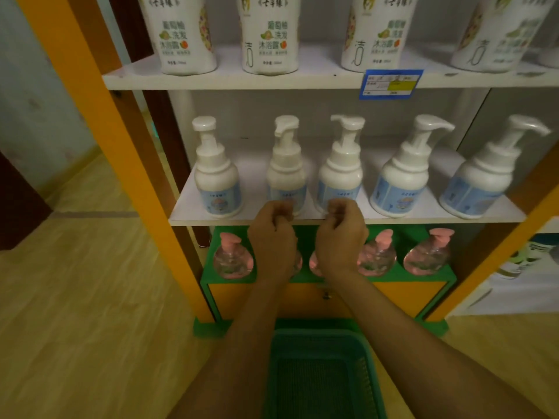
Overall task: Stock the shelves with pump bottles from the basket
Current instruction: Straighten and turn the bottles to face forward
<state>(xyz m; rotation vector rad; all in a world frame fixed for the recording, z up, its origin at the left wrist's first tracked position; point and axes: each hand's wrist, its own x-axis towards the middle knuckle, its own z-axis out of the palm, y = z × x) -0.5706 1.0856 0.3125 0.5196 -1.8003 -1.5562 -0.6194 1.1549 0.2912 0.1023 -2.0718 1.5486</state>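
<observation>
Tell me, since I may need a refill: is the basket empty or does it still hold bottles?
Empty, as far as shown: only bare green mesh shows inside the basket, though the frame cuts off its near end.

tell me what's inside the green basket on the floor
The green basket shows only bare mesh, with no bottles visible. The forearms cover its edges, and its near end is out of frame.

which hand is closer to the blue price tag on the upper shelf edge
Right. The right hand is at the middle shelf's front edge, below and slightly left of the blue price tag. The left hand is at the same height, farther left.
</observation>
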